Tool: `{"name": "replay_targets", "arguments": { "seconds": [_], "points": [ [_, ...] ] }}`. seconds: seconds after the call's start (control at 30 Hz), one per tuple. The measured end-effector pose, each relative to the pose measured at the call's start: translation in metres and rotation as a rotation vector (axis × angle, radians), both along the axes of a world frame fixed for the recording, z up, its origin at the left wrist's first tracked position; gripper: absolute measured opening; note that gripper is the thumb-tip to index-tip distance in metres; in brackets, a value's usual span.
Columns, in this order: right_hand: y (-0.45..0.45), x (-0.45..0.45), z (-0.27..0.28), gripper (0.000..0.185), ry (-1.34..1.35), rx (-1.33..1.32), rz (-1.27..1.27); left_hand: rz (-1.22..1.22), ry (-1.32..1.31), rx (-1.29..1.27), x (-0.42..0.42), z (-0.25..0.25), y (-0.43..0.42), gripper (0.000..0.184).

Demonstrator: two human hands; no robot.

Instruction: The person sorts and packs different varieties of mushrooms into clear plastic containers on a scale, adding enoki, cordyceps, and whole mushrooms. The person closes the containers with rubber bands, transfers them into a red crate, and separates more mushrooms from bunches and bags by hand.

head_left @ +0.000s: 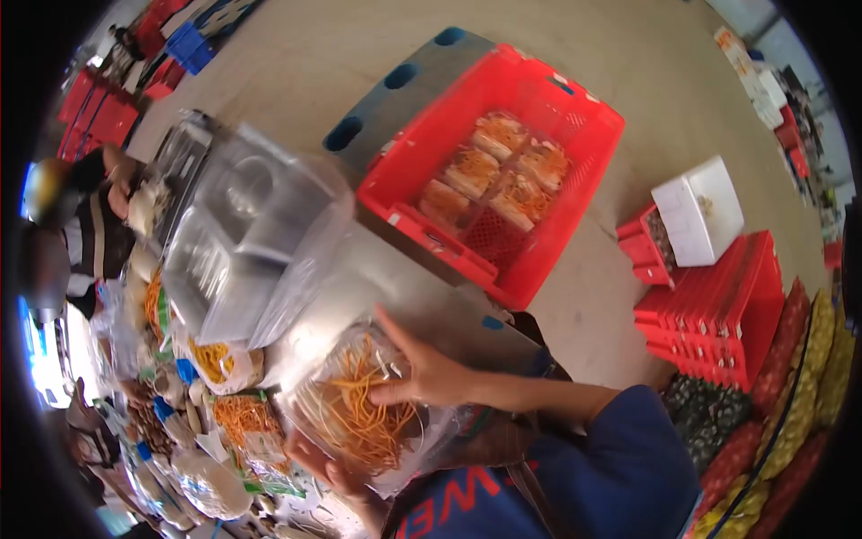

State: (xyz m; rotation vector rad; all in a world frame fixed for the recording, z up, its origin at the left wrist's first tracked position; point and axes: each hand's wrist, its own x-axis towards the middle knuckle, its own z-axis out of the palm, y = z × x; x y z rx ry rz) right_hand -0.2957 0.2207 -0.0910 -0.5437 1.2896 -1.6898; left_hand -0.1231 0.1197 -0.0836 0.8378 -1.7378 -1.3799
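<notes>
A clear plastic container or bag of orange shredded strands point(359, 409) lies at the metal table's near edge, against the blue shirt. My right hand point(422, 373) reaches over it from the right, its thumb on the strands and its fingers spread over the far side. On the lower left side of the pack, my left hand point(332, 472) supports it with the fingers apart from one another. Whether the pack is sealed cannot be made out. Stacked clear trays point(238, 225) in a plastic bag stand just beyond on the metal table point(386, 269).
A red crate point(386, 184) with several filled packs point(498, 135) sits beyond the table. Left are bags of orange shreds point(242, 418), yellow pieces point(211, 359) and other people point(99, 216). Red crates point(709, 314), a white box point(705, 211) and net sacks point(795, 386) stand right.
</notes>
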Motion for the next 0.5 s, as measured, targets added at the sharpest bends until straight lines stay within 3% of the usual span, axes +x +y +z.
{"name": "replay_targets", "arguments": {
  "seconds": [0.03, 0.07, 0.13, 0.2, 0.23, 0.27, 0.33, 0.37, 0.43, 0.5],
  "points": [
    [0.01, -0.018, -0.006, 0.093, -0.028, -0.002, -0.016, -0.103, -0.029, -0.064, -0.027, 0.025, 0.004, 0.08],
    [0.02, -0.043, -0.017, 0.092, -0.296, -0.055, -0.034, -0.2, -0.053, -0.126, -0.058, 0.039, 0.009, 0.079],
    [0.045, -0.085, -0.03, 0.092, -0.583, -0.11, -0.044, -0.2, 0.039, -0.221, -0.119, 0.04, 0.018, 0.066],
    [0.07, -0.125, -0.04, 0.085, -0.551, -0.398, -0.395, -0.217, -0.023, -0.144, -0.156, 0.032, 0.026, 0.064],
    [0.085, -0.143, -0.028, 0.078, -0.696, -0.351, -0.519, -0.236, -0.076, -0.059, -0.169, 0.028, 0.029, 0.061],
    [0.095, -0.154, -0.048, 0.075, -0.749, -0.302, -0.595, -0.258, -0.085, -0.03, -0.182, 0.024, 0.032, 0.059],
    [0.1, -0.161, -0.102, 0.054, -0.651, -0.036, -0.817, -0.269, -0.11, 0.012, -0.208, 0.018, 0.045, 0.057],
    [0.098, -0.166, -0.118, 0.054, -0.669, -0.028, -0.818, -0.269, -0.13, 0.016, -0.219, 0.016, 0.051, 0.057],
    [0.087, -0.174, -0.144, 0.041, -1.018, 0.168, -1.225, -0.29, -0.107, 0.048, -0.238, 0.014, 0.059, 0.054],
    [0.082, -0.161, -0.176, 0.038, -1.145, 0.295, -1.088, -0.27, -0.122, 0.055, -0.254, 0.013, 0.063, 0.051]
  ]
}}
